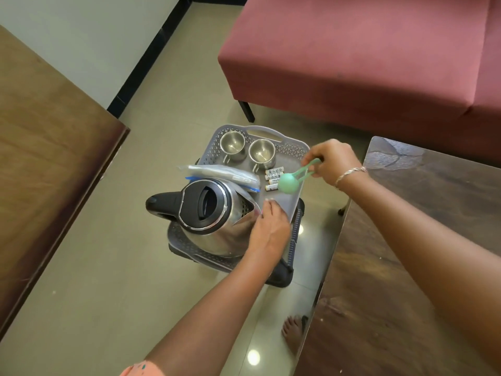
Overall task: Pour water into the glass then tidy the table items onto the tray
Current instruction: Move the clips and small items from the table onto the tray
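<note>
On the grey tray (295, 151), set on a dark stool, the tidying step looks nearly finished: two steel cups (232, 144), four batteries (274, 179), a plastic pouch (217, 172) and the kettle (208, 210) already sit there. The right hand (329, 161) pinches the loop of a green ball tool (287, 182), its grip closed on the handle, ball just over the batteries. The left hand (269, 223) rests relaxed fingers against the kettle. Next, probably, lower the tool onto bare tray and release.
</note>
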### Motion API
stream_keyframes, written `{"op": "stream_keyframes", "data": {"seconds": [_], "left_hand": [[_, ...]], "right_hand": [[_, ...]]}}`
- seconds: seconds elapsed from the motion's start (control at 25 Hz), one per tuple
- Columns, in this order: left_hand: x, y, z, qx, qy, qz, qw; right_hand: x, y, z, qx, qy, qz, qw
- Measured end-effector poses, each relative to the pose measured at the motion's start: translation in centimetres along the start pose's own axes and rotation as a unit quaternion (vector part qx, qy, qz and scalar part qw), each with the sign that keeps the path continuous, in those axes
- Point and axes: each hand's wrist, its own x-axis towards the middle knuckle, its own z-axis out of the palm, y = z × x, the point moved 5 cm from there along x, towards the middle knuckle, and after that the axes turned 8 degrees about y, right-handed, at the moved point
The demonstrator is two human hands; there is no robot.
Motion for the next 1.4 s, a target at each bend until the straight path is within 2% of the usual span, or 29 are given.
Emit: {"op": "stream_keyframes", "data": {"seconds": [0.16, 0.28, 0.36, 0.4, 0.48, 0.64, 0.92, 1.08, 1.28, 1.4], "left_hand": [[-2.8, 0.4, 0.0, -0.062, 0.012, 0.054, 0.997], [-3.6, 0.0, -0.3, -0.114, 0.017, 0.012, 0.993], [-3.5, -0.6, -0.7, -0.165, 0.043, -0.023, 0.985], [-3.3, -0.5, -0.5, -0.2, 0.019, -0.021, 0.979], [-3.0, -0.3, -0.2, -0.203, -0.023, -0.012, 0.979], [-2.9, -0.3, -0.3, -0.216, -0.012, -0.015, 0.976], [-2.9, -0.2, 0.0, -0.231, -0.014, -0.022, 0.973], [-2.9, -0.3, 0.1, -0.229, -0.013, -0.023, 0.973], [-2.9, 0.0, -0.2, -0.229, -0.023, -0.022, 0.973], [-2.8, 0.1, -0.4, -0.224, -0.013, -0.028, 0.974]], "right_hand": [[3.0, -1.2, 5.1, -0.124, -0.095, -0.055, 0.986], [3.4, -0.7, 8.2, -0.172, -0.153, -0.067, 0.971], [3.7, -0.2, 9.2, -0.188, -0.163, -0.064, 0.967], [3.9, -0.1, 9.4, -0.194, -0.161, -0.062, 0.966], [4.4, 0.0, 9.9, -0.204, -0.171, -0.054, 0.963], [5.1, -0.3, 10.5, -0.209, -0.202, -0.031, 0.956], [4.5, 0.6, 11.8, -0.229, -0.133, -0.064, 0.962], [4.1, 0.9, 12.0, -0.248, -0.12, -0.071, 0.959], [3.2, 1.1, 11.6, -0.28, -0.107, -0.158, 0.941], [2.7, 1.7, 9.1, -0.228, -0.042, -0.171, 0.958]]}}
